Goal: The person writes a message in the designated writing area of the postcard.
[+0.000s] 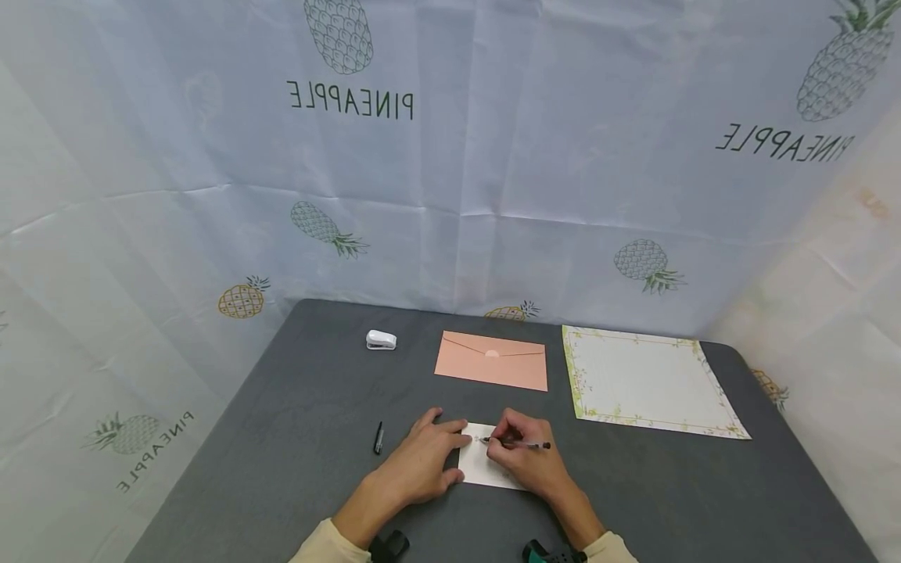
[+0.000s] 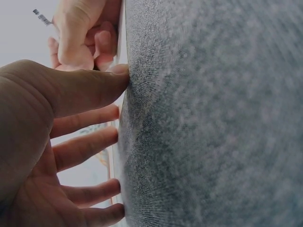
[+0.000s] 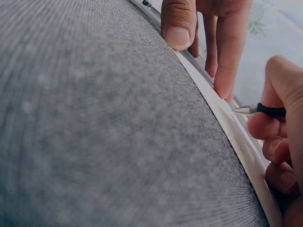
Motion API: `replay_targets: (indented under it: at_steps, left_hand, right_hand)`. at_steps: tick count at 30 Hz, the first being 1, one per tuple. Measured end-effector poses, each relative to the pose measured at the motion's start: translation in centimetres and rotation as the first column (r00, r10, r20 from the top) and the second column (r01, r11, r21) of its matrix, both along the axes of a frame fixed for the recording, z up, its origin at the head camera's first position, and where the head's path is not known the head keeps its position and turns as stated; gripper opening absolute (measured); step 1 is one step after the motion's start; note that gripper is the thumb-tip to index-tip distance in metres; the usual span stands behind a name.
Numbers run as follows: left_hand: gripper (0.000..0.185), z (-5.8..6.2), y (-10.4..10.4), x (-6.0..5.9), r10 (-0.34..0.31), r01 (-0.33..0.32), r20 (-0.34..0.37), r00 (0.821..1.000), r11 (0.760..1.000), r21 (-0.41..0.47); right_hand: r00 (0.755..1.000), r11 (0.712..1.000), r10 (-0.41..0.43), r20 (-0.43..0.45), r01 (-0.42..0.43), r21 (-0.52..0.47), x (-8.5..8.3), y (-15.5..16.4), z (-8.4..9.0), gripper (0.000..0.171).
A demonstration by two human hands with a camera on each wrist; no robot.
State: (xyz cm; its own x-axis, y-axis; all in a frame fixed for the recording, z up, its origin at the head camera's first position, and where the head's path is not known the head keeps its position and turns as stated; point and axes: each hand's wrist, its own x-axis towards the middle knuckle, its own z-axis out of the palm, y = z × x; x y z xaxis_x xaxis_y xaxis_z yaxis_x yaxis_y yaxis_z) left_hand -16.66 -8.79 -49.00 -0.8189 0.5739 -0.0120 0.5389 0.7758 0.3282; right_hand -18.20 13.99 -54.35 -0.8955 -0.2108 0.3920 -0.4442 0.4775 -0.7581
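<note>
White card (image 1: 486, 467) lies near the tabletop's front edge, pinned by the flat-fingered left hand (image 1: 421, 462); the right hand (image 1: 524, 456) pinches a pen (image 1: 517, 444). Easing that press could let the card skid and smear the line.

I see my left hand (image 1: 422, 461) pressing flat on a small white card (image 1: 486, 467) on the near grey table (image 1: 281, 438), my right hand (image 1: 524, 453) gripping a pen (image 1: 517, 444) over it. Farther off lie a pink envelope (image 1: 491, 360), bordered paper (image 1: 651, 381), stapler (image 1: 381, 340) and pen cap (image 1: 378, 438).

We saw a dark grey table (image 1: 281, 438) against a creased white backdrop sheet (image 1: 493, 156) printed with pineapples; lighting was even.
</note>
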Motion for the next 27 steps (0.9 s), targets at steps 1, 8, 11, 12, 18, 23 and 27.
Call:
replay_targets:
  at_steps: [1, 8, 11, 12, 18, 23, 27]
  left_hand:
    - [0.049, 0.01, -0.01, 0.02, 0.0, 0.0, 0.0, 1.0, 1.0, 0.002]
    - [0.049, 0.08, -0.09, 0.13, -0.001, 0.001, 0.0, 1.0, 1.0, 0.008]
    - [0.049, 0.12, -0.08, 0.14, -0.005, 0.005, -0.008, 1.0, 1.0, 0.01]
    - [0.048, 0.09, -0.07, 0.14, -0.007, 0.007, -0.009, 1.0, 1.0, 0.011]
    - [0.048, 0.01, -0.09, 0.11, -0.01, 0.01, -0.009, 1.0, 1.0, 0.016]
    - [0.049, -0.02, -0.11, 0.11, -0.012, 0.012, -0.011, 1.0, 1.0, 0.015]
    - [0.048, -0.08, -0.07, 0.04, -0.003, 0.003, 0.005, 1.0, 1.0, 0.021]
  right_hand:
    - [1.0, 1.0, 0.003, 0.001, -0.003, -0.001, 0.0, 0.0, 0.03, 0.035]
    - [1.0, 1.0, 0.005, -0.011, -0.005, -0.005, -0.03, 0.12, 0.0, 0.036]
    - [1.0, 1.0, -0.012, -0.012, 0.012, -0.005, -0.05, 0.15, -0.03, 0.036]
    - [1.0, 1.0, -0.017, -0.007, 0.017, -0.005, -0.05, 0.15, -0.01, 0.036]
    - [1.0, 1.0, -0.005, -0.015, 0.005, 0.0, -0.04, 0.17, 0.05, 0.036]
    - [1.0, 1.0, -0.019, -0.011, 0.019, -0.01, 0.0, 0.18, 0.12, 0.037]
    - [1.0, 1.0, -0.029, -0.002, 0.029, -0.002, -0.04, 0.23, 0.18, 0.037]
